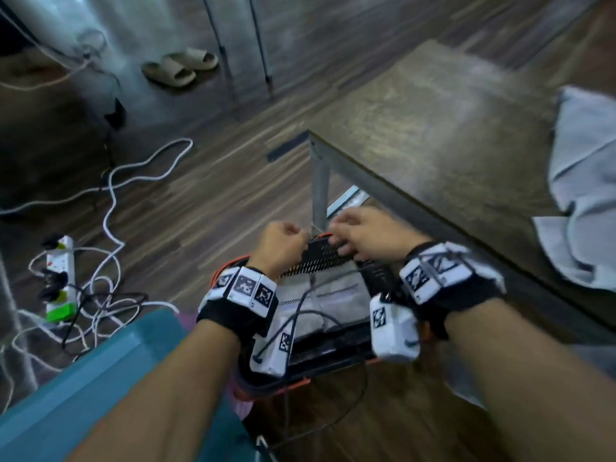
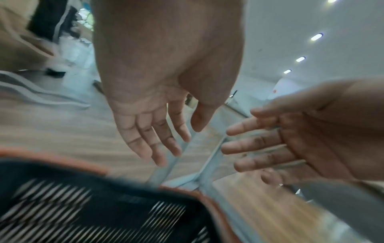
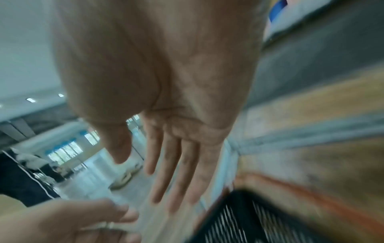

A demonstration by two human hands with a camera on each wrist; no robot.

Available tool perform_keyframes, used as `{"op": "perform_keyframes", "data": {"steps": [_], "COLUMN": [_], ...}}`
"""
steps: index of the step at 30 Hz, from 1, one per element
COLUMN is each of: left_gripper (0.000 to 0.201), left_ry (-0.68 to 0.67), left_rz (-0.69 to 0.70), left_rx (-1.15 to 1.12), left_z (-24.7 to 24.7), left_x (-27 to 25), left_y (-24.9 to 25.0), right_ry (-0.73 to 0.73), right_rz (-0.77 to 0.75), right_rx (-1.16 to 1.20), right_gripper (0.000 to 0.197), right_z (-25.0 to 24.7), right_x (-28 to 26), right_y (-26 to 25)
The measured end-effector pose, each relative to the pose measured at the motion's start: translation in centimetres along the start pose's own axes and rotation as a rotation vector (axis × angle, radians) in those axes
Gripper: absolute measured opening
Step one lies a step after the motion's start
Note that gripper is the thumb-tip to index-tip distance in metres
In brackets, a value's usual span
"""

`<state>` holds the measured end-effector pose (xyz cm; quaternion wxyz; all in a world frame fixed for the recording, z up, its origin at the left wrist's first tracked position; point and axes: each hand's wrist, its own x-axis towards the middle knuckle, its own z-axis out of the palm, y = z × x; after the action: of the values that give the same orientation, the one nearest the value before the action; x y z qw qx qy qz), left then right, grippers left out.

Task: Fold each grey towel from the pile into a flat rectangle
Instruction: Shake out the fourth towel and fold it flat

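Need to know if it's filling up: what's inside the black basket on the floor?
Inside the black basket, folded grey towels lie flat. The wrist cameras, cables, left hand and right hand cover part of it, so the count is unclear.

The head view looks steeply down over both forearms, while each close wrist view looks along its palm, all sharing the black basket (image 1: 320, 261).

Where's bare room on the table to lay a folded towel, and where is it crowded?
The table is bare from its near-left corner across to the crumpled grey towels at its right edge. Crowded: the basket on the floor, under the left hand and right hand, and the cables further left.
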<state>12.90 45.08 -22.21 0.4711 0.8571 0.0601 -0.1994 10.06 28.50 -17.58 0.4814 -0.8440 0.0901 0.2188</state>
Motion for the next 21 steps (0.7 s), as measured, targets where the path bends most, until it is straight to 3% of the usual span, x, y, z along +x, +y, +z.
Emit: {"op": "perform_keyframes", "data": {"steps": [3,6,9,14,18,21], "left_gripper": [0.023,0.021,0.031,0.034,0.038,0.026], "left_ry": [-0.015,-0.046,-0.153,-0.411,-0.569,-0.607], "left_rz": [0.241,0.477,0.678,0.812,0.798,0.809], "left_rx": [0.002,-0.024,0.044,0.302,0.653,0.827], "left_z": [0.0,1.3,4.5,13.7,21.8,27.3], "left_x": [-1.8,-4.4,-8.1,-13.6,-16.5,-16.8], "left_y": [9.0,19.3,28.4,35.9,37.2,35.9], "right_ry": [-0.008,0.205,0.474,0.761,0.890,0.891], "right_rz": [-0.116,-0.180,-0.231,-0.102,0.085,0.231], "right_rx": [-0.197,-0.264,-0.302,-0.315,-0.295,-0.272], "right_gripper": [0.025,0.029,0.028,0.022,0.012,0.008], "right_z": [-8.6,-17.9,-25.3,-31.6,-31.0,-29.6], "right_x": [-4.8,-12.1,-20.1,-30.7,-35.1,-35.6], "right_y": [-5.7,-9.3,-8.9,0.6,10.7,17.4]}}
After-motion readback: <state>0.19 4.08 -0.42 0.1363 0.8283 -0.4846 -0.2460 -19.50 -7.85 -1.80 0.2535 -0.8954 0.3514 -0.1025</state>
